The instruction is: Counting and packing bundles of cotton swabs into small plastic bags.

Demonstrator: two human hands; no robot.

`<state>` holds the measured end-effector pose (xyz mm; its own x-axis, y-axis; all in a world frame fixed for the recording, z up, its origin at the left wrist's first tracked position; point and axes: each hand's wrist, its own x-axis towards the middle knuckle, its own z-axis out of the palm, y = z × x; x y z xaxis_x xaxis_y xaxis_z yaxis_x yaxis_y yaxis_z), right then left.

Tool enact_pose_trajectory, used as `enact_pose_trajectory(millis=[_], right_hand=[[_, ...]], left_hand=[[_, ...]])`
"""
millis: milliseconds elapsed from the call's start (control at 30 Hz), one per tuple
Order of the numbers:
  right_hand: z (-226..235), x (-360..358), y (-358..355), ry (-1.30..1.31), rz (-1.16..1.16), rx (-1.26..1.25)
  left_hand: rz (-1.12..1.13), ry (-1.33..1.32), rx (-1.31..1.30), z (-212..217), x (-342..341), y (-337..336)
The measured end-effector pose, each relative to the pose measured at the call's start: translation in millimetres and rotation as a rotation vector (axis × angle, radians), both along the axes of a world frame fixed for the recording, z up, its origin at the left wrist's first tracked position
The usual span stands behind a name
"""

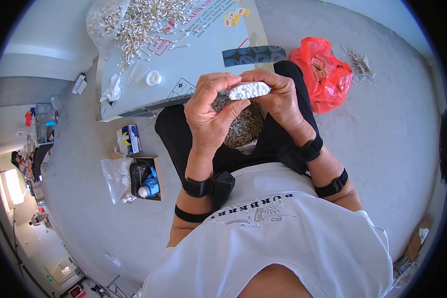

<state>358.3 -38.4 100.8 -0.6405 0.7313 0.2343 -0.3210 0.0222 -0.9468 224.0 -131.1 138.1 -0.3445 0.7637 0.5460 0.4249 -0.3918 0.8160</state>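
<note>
A flat, tightly packed bundle of cotton swabs (249, 90) is held up in front of me, its white tips facing me. My left hand (209, 107) grips its left end between thumb and fingers. From the other side my right hand (279, 99) closes round the right end. Whether a wrapper surrounds the bundle I cannot tell. Below both hands, between my thighs, a container (247, 148) holds many loose cotton swabs, partly hidden by my hands.
The table (203, 59) ahead bears a heap of loose swabs (144, 25), a clear plastic bag (102, 17), a plastic cup (138, 73) and a white lid (154, 78). A red bag (328, 94) stands on the right floor, near scattered swabs (358, 63). An open carton (155, 191) sits at left.
</note>
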Motion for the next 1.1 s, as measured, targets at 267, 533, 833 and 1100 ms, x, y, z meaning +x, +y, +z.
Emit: enact_pose_trajectory(millis=[267, 533, 833, 1100], right_hand=[[-10, -2, 2, 0.003, 0.048, -0.055], [5, -1, 3, -0.040, 0.042, -0.213], [0, 0, 6, -0.055, -0.018, -0.189], [17, 3, 3, -0.281, -0.204, 0.360]], left_hand=[[0.039, 0.064, -0.033, -2, 1, 2], [-0.040, -0.738, -0.038, -17, -2, 2], [-0.036, -0.785, -0.060, -26, -5, 3], [0.031, 0.145, -0.195, -2, -17, 9]])
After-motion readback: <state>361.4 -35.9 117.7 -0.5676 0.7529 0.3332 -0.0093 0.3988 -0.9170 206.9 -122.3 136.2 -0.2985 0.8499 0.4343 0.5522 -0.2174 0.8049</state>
